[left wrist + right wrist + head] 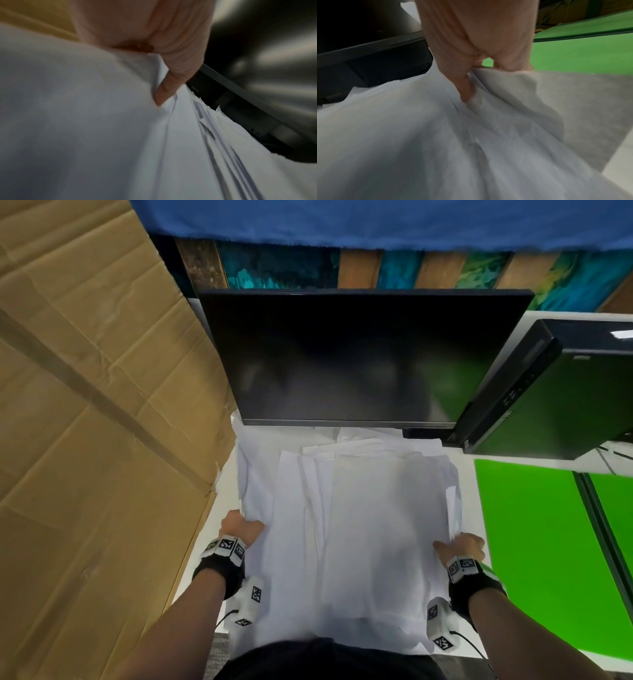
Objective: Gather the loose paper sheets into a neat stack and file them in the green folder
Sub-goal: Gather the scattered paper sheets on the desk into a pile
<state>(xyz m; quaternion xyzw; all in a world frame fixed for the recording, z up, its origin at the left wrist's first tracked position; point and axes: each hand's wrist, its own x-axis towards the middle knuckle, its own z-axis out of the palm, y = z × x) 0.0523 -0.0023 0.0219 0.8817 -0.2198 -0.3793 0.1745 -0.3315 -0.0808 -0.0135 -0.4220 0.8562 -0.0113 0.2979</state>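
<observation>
A loose bundle of white paper sheets [356,525] lies in front of me on the white desk, its edges uneven. My left hand [241,529] grips the bundle's left side, thumb on top [164,93] and fingers underneath, hidden. My right hand [460,547] grips the right side, thumb pressed on the top sheet [465,93], where the paper [513,102] buckles upward. The green folder [537,553] lies open and flat on the desk just right of the sheets, its inner fold [583,35] showing in the right wrist view.
A dark monitor [356,357] stands right behind the sheets. A black computer case [548,392] sits at the back right, above the folder. A large cardboard sheet [96,422] leans along the left side. The desk's front edge is at my body.
</observation>
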